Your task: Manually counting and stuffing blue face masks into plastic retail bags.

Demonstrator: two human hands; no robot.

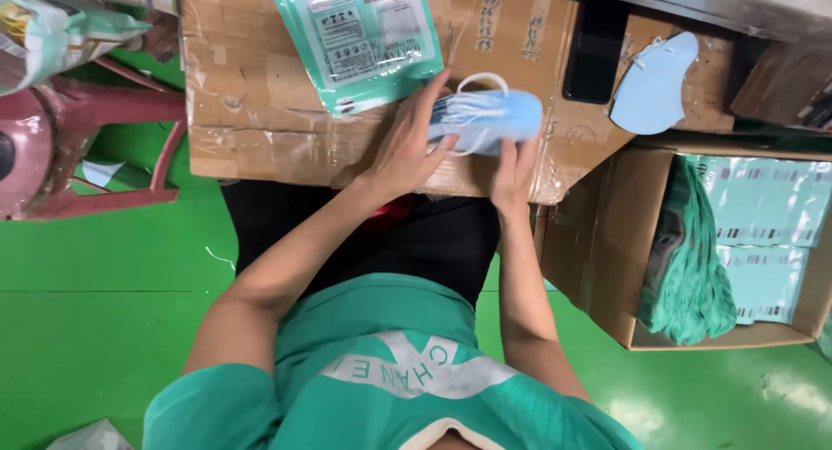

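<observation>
Upper centre of frame, on the taped cardboard box (260, 94), left hand (407, 146) and right hand (513, 168) hold the stack of blue face masks (485, 120) with curled fingers; loose ear loops risk snagging, splaying the stack near the green pouch (360, 34)

A taped cardboard box (260, 112) serves as the work surface over a green floor (104, 268). On it lie a teal printed pouch (360, 38), a black phone (594, 51) and a single blue mask (654, 86). Beside it, an open carton (607, 268) holds teal packets (767, 233). A red stool (95, 138) stands nearby.
</observation>
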